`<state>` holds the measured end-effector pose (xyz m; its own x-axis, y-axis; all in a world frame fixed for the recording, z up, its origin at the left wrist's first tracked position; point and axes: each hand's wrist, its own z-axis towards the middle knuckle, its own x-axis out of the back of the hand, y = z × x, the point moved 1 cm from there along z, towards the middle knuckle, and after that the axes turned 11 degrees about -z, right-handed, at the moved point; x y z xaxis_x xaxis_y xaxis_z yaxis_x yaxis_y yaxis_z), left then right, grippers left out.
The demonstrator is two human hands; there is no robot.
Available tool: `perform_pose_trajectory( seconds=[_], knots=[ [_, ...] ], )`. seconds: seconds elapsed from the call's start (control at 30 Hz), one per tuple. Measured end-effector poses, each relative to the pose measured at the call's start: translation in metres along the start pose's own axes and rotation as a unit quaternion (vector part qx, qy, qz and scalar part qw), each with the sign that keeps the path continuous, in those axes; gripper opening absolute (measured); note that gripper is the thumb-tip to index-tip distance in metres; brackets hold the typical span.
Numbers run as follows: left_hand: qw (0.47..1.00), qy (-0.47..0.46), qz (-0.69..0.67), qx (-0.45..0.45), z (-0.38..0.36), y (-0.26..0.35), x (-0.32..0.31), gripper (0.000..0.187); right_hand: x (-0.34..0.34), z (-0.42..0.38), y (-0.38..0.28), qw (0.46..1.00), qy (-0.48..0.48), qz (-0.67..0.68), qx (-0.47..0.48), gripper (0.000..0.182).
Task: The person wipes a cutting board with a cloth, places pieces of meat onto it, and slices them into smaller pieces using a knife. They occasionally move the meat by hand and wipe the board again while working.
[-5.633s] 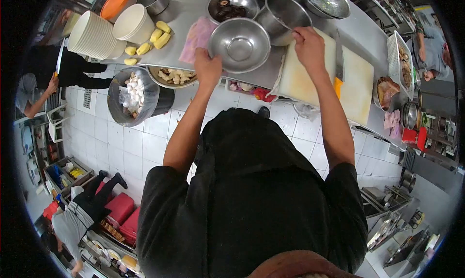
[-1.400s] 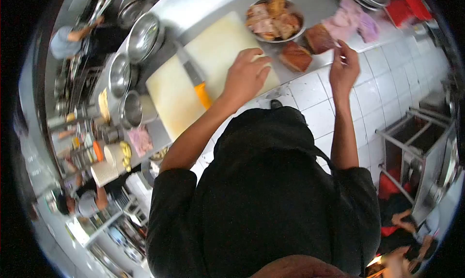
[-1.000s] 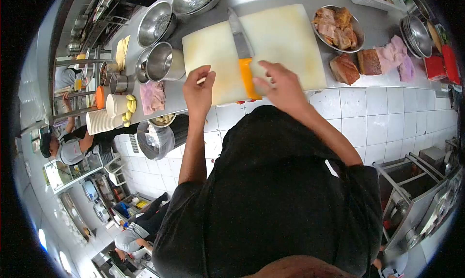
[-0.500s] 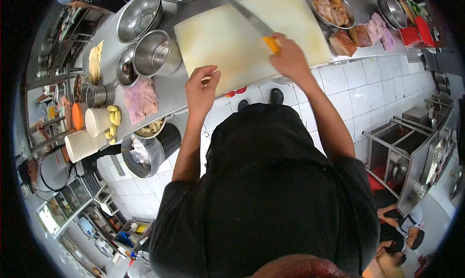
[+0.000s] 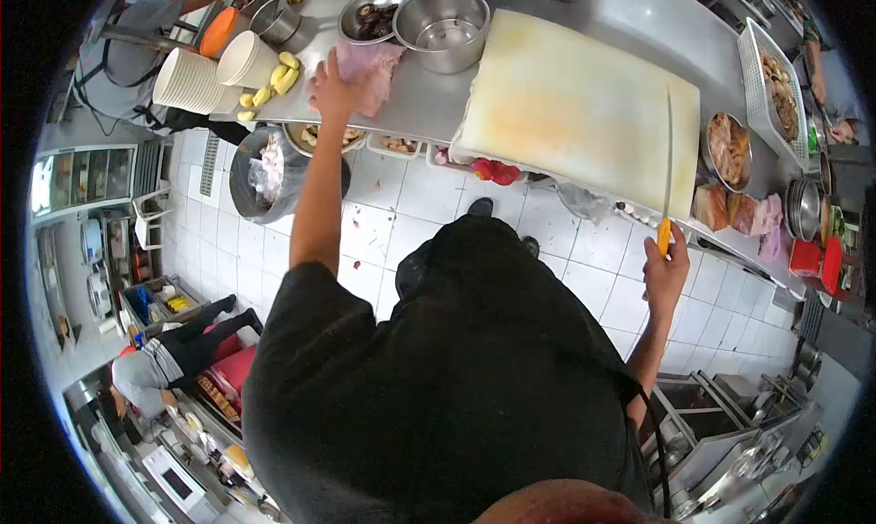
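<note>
My left hand (image 5: 336, 93) rests on the left edge of a pink cloth (image 5: 370, 72) on the steel counter, its fingers spread. Near the right front corner of a thick white cutting board (image 5: 575, 104), my right hand (image 5: 667, 267) grips the orange handle of a long knife (image 5: 669, 159). The blade points away from me, over the board's right side. A deep steel pot (image 5: 443, 33) and a steel bowl with dark pieces (image 5: 372, 11) stand just behind the cloth.
Paper bowls (image 5: 187, 84) and yellow pieces (image 5: 274, 84) sit at the left. Right of the board are a bowl of meat (image 5: 727, 150), meat blocks (image 5: 710, 207) and a white basket (image 5: 776, 91). A lined bin (image 5: 265, 182) stands below the counter. Other people work at the edges.
The view has turned toward the left. My left hand has moved left from the board's edge onto the pink cloth. My right hand has lowered with the knife to the board's right front corner.
</note>
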<state>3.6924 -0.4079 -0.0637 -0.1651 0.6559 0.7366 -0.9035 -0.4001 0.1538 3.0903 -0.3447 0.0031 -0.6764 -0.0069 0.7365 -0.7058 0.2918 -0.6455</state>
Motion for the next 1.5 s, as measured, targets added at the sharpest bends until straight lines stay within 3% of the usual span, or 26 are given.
perform_pose_trajectory(
  seconds=[0.07, 0.17, 0.23, 0.3, 0.4, 0.5, 0.57, 0.63, 0.73, 0.83, 0.93, 1.03, 1.13, 1.17, 1.2, 1.23, 1.3, 1.37, 1.4, 1.47, 1.5],
  knots=[
    [0.995, -0.093, 0.006, -0.041, -0.007, -0.015, -0.019, 0.054, 0.004, 0.001, -0.015, 0.999, -0.024, 0.028, 0.008, 0.05],
    [0.952, -0.26, -0.155, 0.05, -0.017, -0.042, -0.04, 0.059, 0.01, 0.004, 0.002, 0.993, -0.066, 0.079, 0.059, 0.049],
    [0.938, -0.209, -0.232, 0.15, -0.043, -0.025, -0.005, 0.051, 0.017, -0.005, 0.003, 0.991, -0.074, 0.102, 0.049, 0.05],
    [0.835, -0.225, -0.423, 0.272, -0.061, 0.023, 0.059, 0.039, 0.021, -0.008, 0.02, 0.989, -0.08, 0.114, 0.049, 0.05],
    [0.756, -0.223, -0.548, 0.28, -0.067, 0.105, 0.12, 0.031, 0.03, -0.015, 0.037, 0.984, -0.081, 0.15, 0.049, 0.05],
    [0.797, -0.211, -0.532, 0.193, -0.056, 0.169, 0.118, 0.029, 0.041, -0.019, 0.043, 0.984, -0.072, 0.159, 0.03, 0.049],
    [0.861, -0.201, -0.458, 0.096, -0.04, 0.21, 0.104, 0.035, 0.047, -0.021, 0.047, 0.983, -0.065, 0.168, 0.03, 0.049],
    [0.922, -0.247, -0.298, 0.004, -0.02, 0.254, 0.101, 0.042, 0.053, -0.025, 0.05, 0.983, -0.053, 0.172, 0.024, 0.049],
    [0.973, -0.089, -0.147, -0.155, -0.026, 0.287, 0.03, 0.051, 0.061, -0.03, 0.052, 0.985, -0.044, 0.165, 0.016, 0.049],
    [0.948, -0.188, -0.15, -0.208, -0.039, 0.311, 0.012, 0.053, 0.064, -0.039, 0.06, 0.986, -0.039, 0.162, 0.002, 0.049],
    [0.924, -0.19, -0.232, -0.238, -0.043, 0.298, -0.025, 0.045, 0.068, -0.054, 0.067, 0.985, -0.038, 0.165, -0.04, 0.048],
    [0.905, -0.268, -0.245, -0.222, -0.049, 0.303, -0.02, 0.038, 0.072, -0.067, 0.077, 0.984, -0.033, 0.162, -0.067, 0.048],
    [0.872, -0.328, -0.292, -0.215, -0.1, 0.334, 0.022, 0.03, 0.077, -0.074, 0.083, 0.98, -0.02, 0.186, -0.064, 0.049],
    [0.836, -0.38, -0.353, -0.177, -0.125, 0.348, 0.041, 0.028, 0.08, -0.074, 0.083, 0.98, -0.01, 0.191, -0.052, 0.049],
    [0.792, -0.405, -0.422, -0.175, -0.146, 0.375, 0.085, 0.027, 0.083, -0.072, 0.082, 0.981, 0.003, 0.193, -0.036, 0.05],
    [0.699, -0.518, -0.478, -0.121, -0.181, 0.377, 0.08, 0.025, 0.088, -0.071, 0.079, 0.978, 0.01, 0.206, -0.037, 0.049],
    [0.577, -0.488, -0.611, -0.235, -0.26, 0.402, 0.091, 0.027, 0.101, -0.064, 0.069, 0.973, 0.023, 0.229, -0.027, 0.049],
    [0.585, -0.562, -0.548, -0.204, -0.259, 0.436, 0.144, 0.025, 0.118, -0.061, 0.063, 0.971, 0.05, 0.235, 0.0, 0.049],
    [0.588, -0.557, -0.562, -0.165, -0.245, 0.441, 0.15, 0.023, 0.127, -0.062, 0.059, 0.971, 0.062, 0.232, 0.003, 0.05],
    [0.595, -0.542, -0.587, -0.084, -0.206, 0.441, 0.151, 0.021, 0.138, -0.065, 0.058, 0.968, 0.093, 0.234, 0.019, 0.051],
    [0.601, -0.564, -0.567, 0.003, -0.178, 0.437, 0.153, 0.018, 0.143, -0.067, 0.058, 0.969, 0.099, 0.227, 0.021, 0.051]
  ],
)
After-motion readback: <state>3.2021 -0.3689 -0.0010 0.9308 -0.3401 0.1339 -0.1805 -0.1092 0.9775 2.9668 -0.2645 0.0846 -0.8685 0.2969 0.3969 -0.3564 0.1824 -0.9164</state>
